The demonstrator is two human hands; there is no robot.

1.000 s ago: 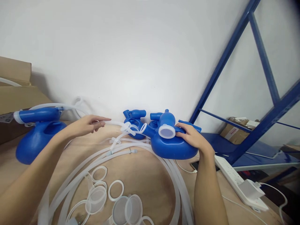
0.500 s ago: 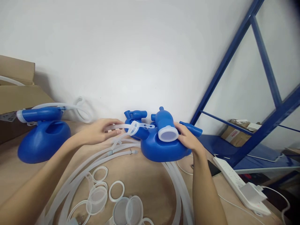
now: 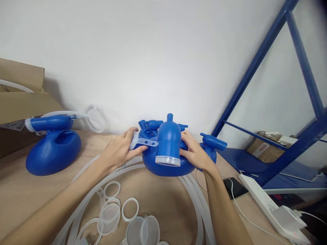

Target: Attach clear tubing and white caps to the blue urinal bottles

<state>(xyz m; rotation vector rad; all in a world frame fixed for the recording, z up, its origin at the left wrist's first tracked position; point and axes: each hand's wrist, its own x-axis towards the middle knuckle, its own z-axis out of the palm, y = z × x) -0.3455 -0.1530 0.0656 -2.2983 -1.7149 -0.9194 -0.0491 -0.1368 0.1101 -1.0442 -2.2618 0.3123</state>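
A blue plastic urinal bottle (image 3: 168, 168) is between my hands, its upper part (image 3: 169, 139) ending in a translucent white rim towards me. My left hand (image 3: 122, 148) is closed around a translucent cap (image 3: 134, 140) at the bottle's left-hand neck. The cap's holed strap (image 3: 147, 142) reaches right to the upper part. My right hand (image 3: 192, 149) grips the bottle's right side, thumb in front and some fingers hidden behind. More blue bottles stand behind it (image 3: 153, 125) and to its right (image 3: 213, 143).
Another blue bottle (image 3: 55, 153) with a hose stands left, beside a cardboard box (image 3: 22, 105). Coiled clear tubing (image 3: 200, 207), white rings (image 3: 130, 209) and round caps (image 3: 150, 230) lie in front. A phone (image 3: 236, 187), power strip (image 3: 265, 204) and blue metal frame (image 3: 250, 71) are right.
My left hand has moved right, bringing the strapped cap to the bottle's left neck. The bottle has turned, so its rimmed part faces me more directly. The view has shifted slightly.
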